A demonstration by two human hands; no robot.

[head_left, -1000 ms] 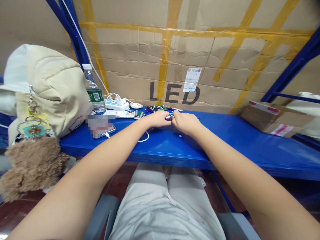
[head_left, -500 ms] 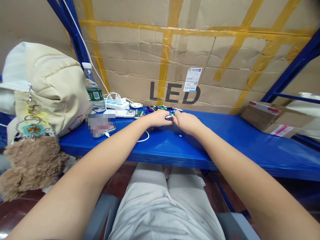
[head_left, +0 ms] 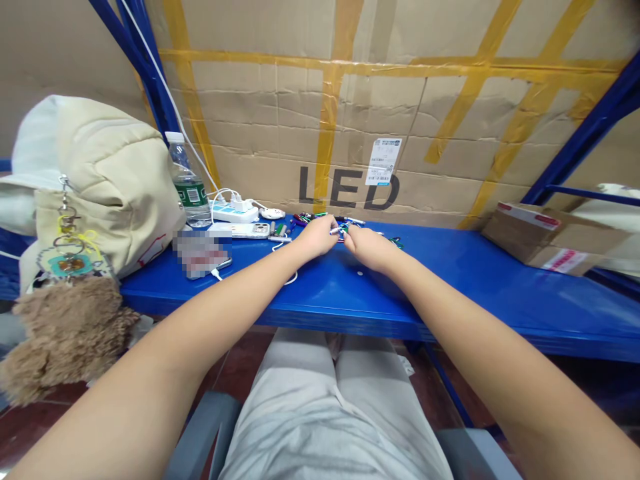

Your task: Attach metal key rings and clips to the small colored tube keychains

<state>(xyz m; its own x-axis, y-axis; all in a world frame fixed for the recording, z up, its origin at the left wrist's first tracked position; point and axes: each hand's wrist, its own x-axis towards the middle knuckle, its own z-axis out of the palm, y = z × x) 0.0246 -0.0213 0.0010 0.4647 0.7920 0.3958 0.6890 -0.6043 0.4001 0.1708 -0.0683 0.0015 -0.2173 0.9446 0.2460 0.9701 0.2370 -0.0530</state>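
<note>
Over the blue table, my left hand [head_left: 320,238] is closed, its fingers pinching a small whitish, shiny piece [head_left: 335,231] whose kind I cannot make out. Close to its right, my right hand [head_left: 369,248] has its fingers curled together near the same spot; what they hold, if anything, is hidden. Behind and between the hands lies a spread of small, colourful, shiny slim items [head_left: 351,221], partly covered by the fingers. A few small cylindrical pieces [head_left: 280,231] lie left of my left hand.
The blue table [head_left: 450,280] bears a bottle [head_left: 193,193], a power strip [head_left: 233,211], a white phone [head_left: 240,231], another phone with a cable [head_left: 203,255], and a cream bag [head_left: 110,173] at left. A cardboard box [head_left: 555,237] sits at right, a large carton [head_left: 280,120] behind.
My left hand has turned slightly, its fingers raised a little around the small piece. Some green items now show beside my right hand. The camera view has shifted slightly.
</note>
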